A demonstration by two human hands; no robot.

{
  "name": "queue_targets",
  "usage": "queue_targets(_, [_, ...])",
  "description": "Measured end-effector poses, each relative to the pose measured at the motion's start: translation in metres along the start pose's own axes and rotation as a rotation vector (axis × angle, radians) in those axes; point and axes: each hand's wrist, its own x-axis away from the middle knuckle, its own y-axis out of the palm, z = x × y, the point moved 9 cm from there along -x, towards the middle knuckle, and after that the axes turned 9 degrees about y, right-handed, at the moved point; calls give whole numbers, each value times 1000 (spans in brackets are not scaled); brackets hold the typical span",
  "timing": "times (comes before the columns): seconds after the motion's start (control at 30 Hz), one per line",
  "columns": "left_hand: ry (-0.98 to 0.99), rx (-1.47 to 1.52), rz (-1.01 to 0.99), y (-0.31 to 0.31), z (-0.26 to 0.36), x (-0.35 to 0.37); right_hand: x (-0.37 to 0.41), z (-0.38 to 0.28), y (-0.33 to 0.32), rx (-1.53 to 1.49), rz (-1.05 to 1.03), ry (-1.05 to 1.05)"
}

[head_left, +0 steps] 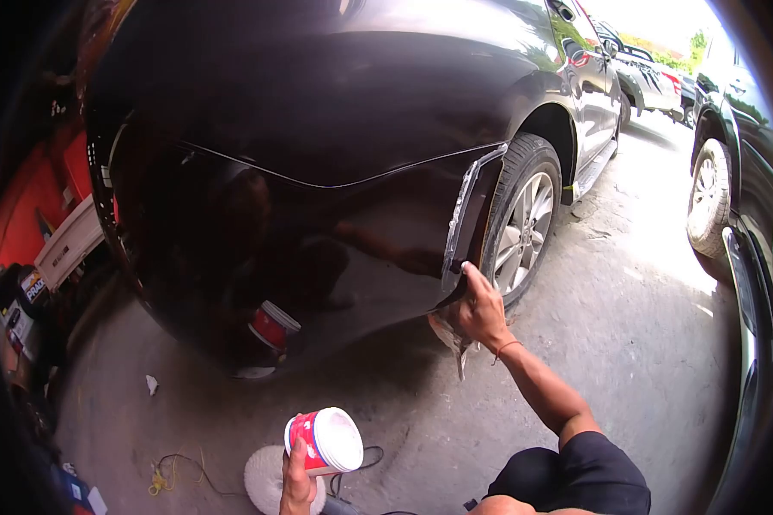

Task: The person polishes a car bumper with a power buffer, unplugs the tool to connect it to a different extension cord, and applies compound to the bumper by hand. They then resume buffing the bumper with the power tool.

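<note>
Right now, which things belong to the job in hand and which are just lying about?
In use: tub in left hand; cloth in right hand; bumper.
Lying about: paper scrap; yellow cord; boxes.

Harsh daylight blows out the top right; fisheye edges warp, dark and vignetted.

A car repair yard or body shop, half outdoors. A dark car (318, 129) fills the view, its rear bumper (318, 249) glossy and mirror-like, the wheel (524, 227) on bare concrete floor (627, 326). More cars are parked far right — one (648, 77) in sunlight, another (743, 172) close by. On the left stand tins (27, 296) and red equipment (34, 193) — workshop clutter. A polishing pad (264, 481) and a cord (176, 472) lie on the near floor.
</note>
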Motion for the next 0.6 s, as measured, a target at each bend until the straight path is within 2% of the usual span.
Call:
queue_targets(0.03, [3,6,17,-2,0,1,-10,3,-1,-140,-46,192])
queue_targets(0.07, [-5,19,14,-3,-2,0,-11,5,3,-264,27,149])
queue_targets(0.1, [-16,33,11,1,-1,0,-2,-8,12,-201,10,112])
queue_targets(0.17, [-2,52,17,13,8,-1,39,-44,44,-160,-73,-61])
queue_targets(0.23, [-62,174,-54,27,12,1,57,-67,63,-313,-293,12])
queue_targets(0.3, [-63,167,-114,32,13,3,40,-94,40,-395,-136,-99])
queue_targets(0.37, [-119,174,-170,32,2,5,3,-111,7,-206,55,-180])
queue_targets(0.43, [-180,168,-237,35,-10,9,-46,-94,-3,-16,224,-91])
queue_targets(0.5, [-315,165,-288,42,-21,21,-79,-90,4,37,269,-5])
queue_targets(0.6, [-321,132,-339,48,-30,24,-70,-146,24,-45,298,-115])
